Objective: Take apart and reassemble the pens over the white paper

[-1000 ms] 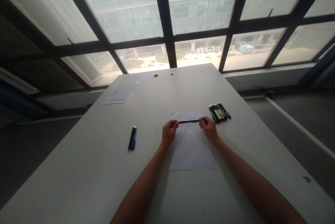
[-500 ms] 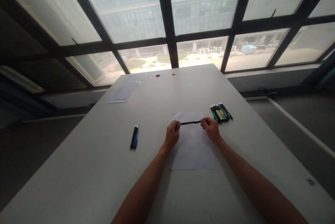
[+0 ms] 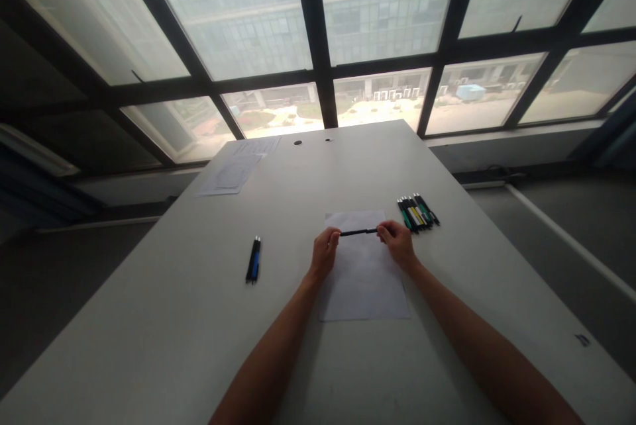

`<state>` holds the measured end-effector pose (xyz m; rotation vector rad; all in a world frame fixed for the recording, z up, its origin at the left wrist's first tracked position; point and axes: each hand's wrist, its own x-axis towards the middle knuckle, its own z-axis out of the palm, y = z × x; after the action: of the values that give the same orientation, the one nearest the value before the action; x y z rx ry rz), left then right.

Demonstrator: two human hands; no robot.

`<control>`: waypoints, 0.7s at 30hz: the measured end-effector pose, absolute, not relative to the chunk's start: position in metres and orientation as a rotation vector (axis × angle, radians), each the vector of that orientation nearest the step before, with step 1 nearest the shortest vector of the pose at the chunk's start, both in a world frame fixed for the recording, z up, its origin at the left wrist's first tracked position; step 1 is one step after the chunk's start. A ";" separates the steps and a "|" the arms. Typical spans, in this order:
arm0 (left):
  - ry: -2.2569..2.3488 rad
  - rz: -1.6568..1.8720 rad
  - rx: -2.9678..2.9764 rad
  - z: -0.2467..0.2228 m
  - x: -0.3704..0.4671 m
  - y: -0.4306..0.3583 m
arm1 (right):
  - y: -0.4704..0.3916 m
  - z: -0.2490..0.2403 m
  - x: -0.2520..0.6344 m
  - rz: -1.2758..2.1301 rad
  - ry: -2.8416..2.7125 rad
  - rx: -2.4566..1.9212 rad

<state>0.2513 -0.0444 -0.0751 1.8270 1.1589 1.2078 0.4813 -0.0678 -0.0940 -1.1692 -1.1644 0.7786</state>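
Observation:
A black pen (image 3: 356, 233) is stretched level between my two hands, above a sheet of white paper (image 3: 365, 286). My left hand (image 3: 326, 251) pinches its left end between thumb and fingers. At the other end, my right hand (image 3: 396, 241) is closed on the pen, hiding that tip. Beyond my right hand lies a row of several pens (image 3: 416, 213), black with green, yellow and white parts. To the left of the paper, a small group of pens (image 3: 253, 261), black and blue, rests side by side on the table.
The white table (image 3: 173, 319) reaches to the windows (image 3: 377, 97). Printed sheets (image 3: 233, 170) lie at its far left. Near the far edge is a round dark hole (image 3: 297, 143). A small dark mark (image 3: 582, 340) shows near the right edge.
Both hands keep hold of the pen in nearly the same place. The pen looks slightly turned between the fingers, its clip less distinct. The view has shifted a little.

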 end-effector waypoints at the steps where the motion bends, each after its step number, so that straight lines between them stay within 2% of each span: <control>1: 1.129 1.227 1.790 -0.075 0.251 -0.044 | -0.067 -0.095 0.482 0.772 -1.152 -1.174; 11: 1.173 1.317 1.781 -0.074 0.253 -0.043 | -0.065 -0.099 0.482 0.756 -1.105 -1.195; 21: 1.211 1.214 1.771 -0.070 0.253 -0.044 | -0.066 -0.099 0.482 0.762 -1.103 -1.186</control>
<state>0.2532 -0.0436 -0.0704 1.7707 1.2106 1.2143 0.4821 -0.0656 -0.0987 -1.1862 -1.1029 0.7616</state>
